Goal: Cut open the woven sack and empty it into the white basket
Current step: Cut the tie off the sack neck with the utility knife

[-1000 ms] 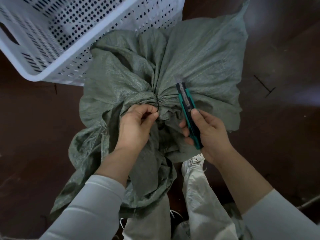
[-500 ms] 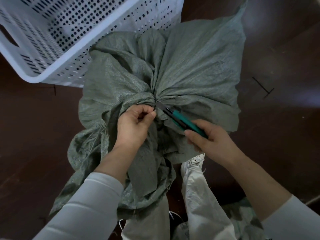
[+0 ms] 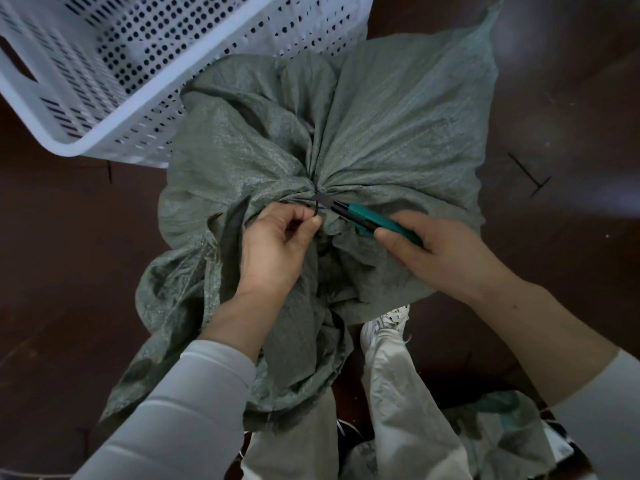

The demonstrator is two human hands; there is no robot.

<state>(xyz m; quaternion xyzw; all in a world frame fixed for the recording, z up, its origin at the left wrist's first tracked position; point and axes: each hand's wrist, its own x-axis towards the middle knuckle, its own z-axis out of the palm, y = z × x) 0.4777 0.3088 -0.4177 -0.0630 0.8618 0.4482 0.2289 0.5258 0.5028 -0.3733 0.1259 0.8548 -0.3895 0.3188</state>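
At frame centre, fingers of the left hand [image 3: 273,251] pinch the dark tie [image 3: 317,211] on the sack [image 3: 398,133]'s gathered neck, and the knife [image 3: 367,218], gripped by the right hand [image 3: 440,251], slants up-left, tip at that tie; the white basket [image 3: 145,98] sits upper left.

The white basket [image 3: 104,133] sits right by the woven sack [image 3: 398,133] at the top left. The left hand [image 3: 273,251], right hand [image 3: 446,258] and utility knife [image 3: 374,220] crowd its tied neck. Bare floor [image 3: 571,254] lies open on 2 sides.
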